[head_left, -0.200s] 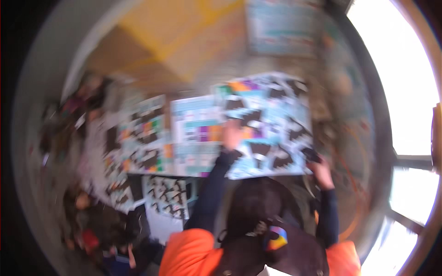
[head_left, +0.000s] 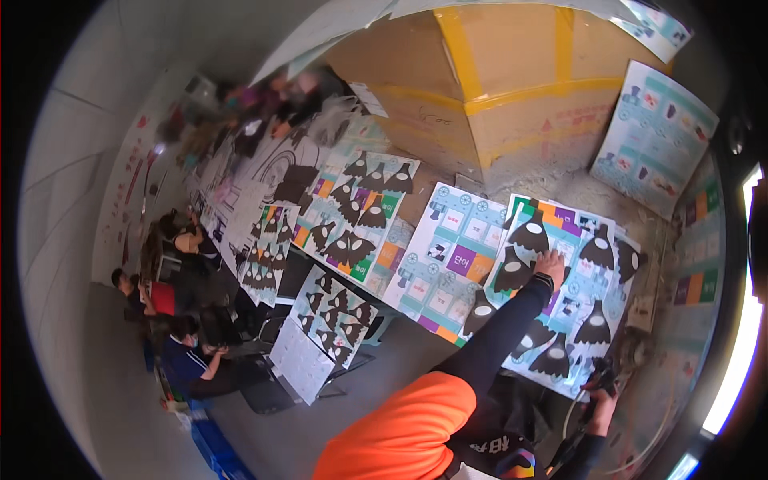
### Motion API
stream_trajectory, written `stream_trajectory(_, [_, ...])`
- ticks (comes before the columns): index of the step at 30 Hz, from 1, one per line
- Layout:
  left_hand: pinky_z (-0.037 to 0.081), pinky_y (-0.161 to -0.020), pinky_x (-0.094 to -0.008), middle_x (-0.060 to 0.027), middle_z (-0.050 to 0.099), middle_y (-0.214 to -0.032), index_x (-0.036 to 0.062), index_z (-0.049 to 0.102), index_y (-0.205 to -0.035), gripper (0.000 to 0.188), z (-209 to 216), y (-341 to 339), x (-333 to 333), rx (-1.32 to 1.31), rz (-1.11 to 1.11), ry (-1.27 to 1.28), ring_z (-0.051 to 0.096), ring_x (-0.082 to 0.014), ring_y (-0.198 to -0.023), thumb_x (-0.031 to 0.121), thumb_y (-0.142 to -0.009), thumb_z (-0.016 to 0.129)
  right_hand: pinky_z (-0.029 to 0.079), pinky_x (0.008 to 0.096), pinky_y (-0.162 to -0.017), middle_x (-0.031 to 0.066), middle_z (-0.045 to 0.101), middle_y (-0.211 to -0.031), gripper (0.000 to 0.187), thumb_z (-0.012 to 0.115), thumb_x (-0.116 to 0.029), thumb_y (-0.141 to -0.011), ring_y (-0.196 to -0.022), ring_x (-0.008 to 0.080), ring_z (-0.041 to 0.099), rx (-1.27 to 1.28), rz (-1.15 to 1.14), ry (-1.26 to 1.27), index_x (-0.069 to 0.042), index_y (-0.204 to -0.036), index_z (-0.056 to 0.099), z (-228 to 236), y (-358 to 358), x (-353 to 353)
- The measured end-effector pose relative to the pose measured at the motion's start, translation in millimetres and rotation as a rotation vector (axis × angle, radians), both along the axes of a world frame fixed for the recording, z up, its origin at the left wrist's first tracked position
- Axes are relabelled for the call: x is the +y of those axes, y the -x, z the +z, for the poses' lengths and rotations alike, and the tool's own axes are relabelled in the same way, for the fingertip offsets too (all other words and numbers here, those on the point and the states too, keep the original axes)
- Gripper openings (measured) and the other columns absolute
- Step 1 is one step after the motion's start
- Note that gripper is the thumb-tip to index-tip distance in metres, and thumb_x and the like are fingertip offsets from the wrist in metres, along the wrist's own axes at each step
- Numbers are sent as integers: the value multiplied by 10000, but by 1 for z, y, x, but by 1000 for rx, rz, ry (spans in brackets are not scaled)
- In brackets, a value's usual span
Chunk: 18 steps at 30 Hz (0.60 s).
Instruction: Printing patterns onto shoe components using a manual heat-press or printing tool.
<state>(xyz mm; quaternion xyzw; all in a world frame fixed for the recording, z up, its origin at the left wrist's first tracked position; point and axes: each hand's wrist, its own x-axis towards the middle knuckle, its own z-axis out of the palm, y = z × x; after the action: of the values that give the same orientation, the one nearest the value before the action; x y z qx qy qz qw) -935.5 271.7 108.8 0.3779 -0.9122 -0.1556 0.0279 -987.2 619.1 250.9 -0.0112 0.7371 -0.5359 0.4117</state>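
Observation:
My left hand [head_left: 550, 266] rests palm down on a printed sheet [head_left: 578, 282], its fingers stretched out beside a black bell-shaped piece [head_left: 513, 273] with a scalloped edge and a light oval. Another such piece [head_left: 531, 233] lies just beyond the fingertips, and several more are spread over the sheet. At the sheet's near right corner, my right hand [head_left: 602, 406] is wrapped round a black hand-held tool [head_left: 600, 378]. Its exact kind is unclear. A pale cord or hose [head_left: 566, 420] hangs close to that hand.
Left along the table lie a printed sheet [head_left: 448, 252] and another sheet [head_left: 352, 216] bearing black pieces. A taped cardboard box [head_left: 528, 96] stands behind; a printed board [head_left: 656, 140] leans at right. A chair [head_left: 260, 382] and a seated person [head_left: 188, 356] are at lower left.
The view has tilted and sharpened from a blur. My left hand has shifted from the sheet's left part toward its upper middle. My right hand stays by the near right corner, holding the black tool.

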Motion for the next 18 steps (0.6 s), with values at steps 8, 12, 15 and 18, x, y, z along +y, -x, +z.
stream_trajectory(8, [341,-1010,-492,-126,554,-1122,55,592,-1093,268,5,-27,-27,-40,8,70,501,-302,-1121,207,-874,574,463,253,-406,128,686,-830,417,488,-90,-656,-663,199,635,-56,64,60,-5,-1055,570,-17,12,-45])
stream_trajectory(12, [321,-1046,-530,-127,566,-1192,42,606,-1133,376,18,-26,-22,-126,-194,-59,487,-306,-1179,296,-857,631,473,248,-431,124,686,-829,444,483,-105,-674,-670,190,631,-82,57,67,-2,-1098,565,-19,21,-57])
stream_trajectory(15, [322,-1032,-535,-126,598,-1156,39,609,-1129,419,10,-8,-14,-94,-212,-128,485,-307,-1184,332,-833,656,473,245,-431,120,682,-823,461,481,-112,-680,-673,185,629,-56,40,57,-1,-1121,558,-10,26,-61])
stream_trajectory(18, [360,-914,-535,-119,618,-1053,53,616,-1062,344,-12,31,-14,89,-128,44,533,-312,-1076,294,-817,616,476,256,-439,102,678,-866,419,478,-71,-709,-705,177,643,-64,60,69,-12,-1112,578,-10,42,-53])
